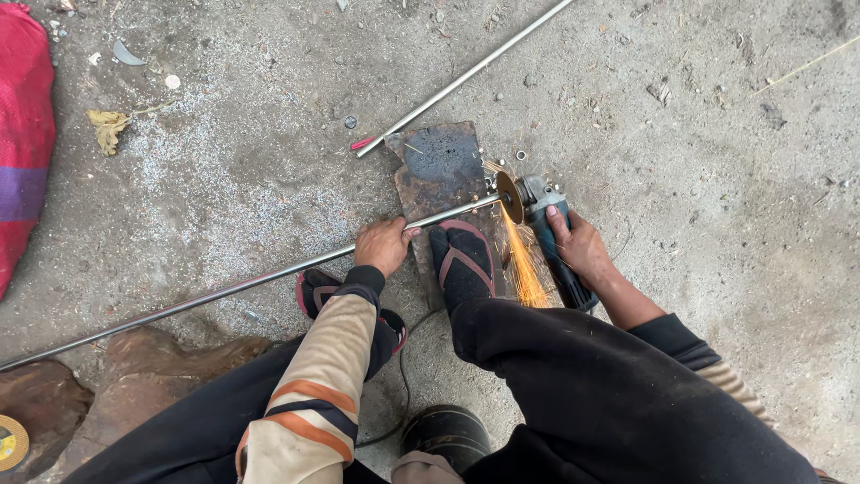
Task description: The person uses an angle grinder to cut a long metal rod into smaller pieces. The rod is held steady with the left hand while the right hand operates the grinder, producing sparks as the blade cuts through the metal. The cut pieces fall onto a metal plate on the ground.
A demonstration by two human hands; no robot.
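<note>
Clamped around a long steel rod [269, 280], the left hand [382, 245] presses it down near its right end, fingers curled over the top. Just beside that hand, a foot in a black sock and sandal [463, 262] stands against the rod. The right hand [580, 246] is closed on the body of an angle grinder [548, 240], whose disc [510, 197] meets the rod's tip. Orange sparks [522, 264] stream down from the cut toward the person's leg. Under the tip lies a rusty plate [439, 166] on the concrete floor [717, 179]. The rod runs from the disc leftward and down, past the other sandalled foot [315, 291], to the left edge of view. A second rod [461, 79] lies well apart, slanting up toward the top edge. A red sack [22, 134] sits at far left, and a spare disc [11, 443] lies at the lower left corner.
</note>
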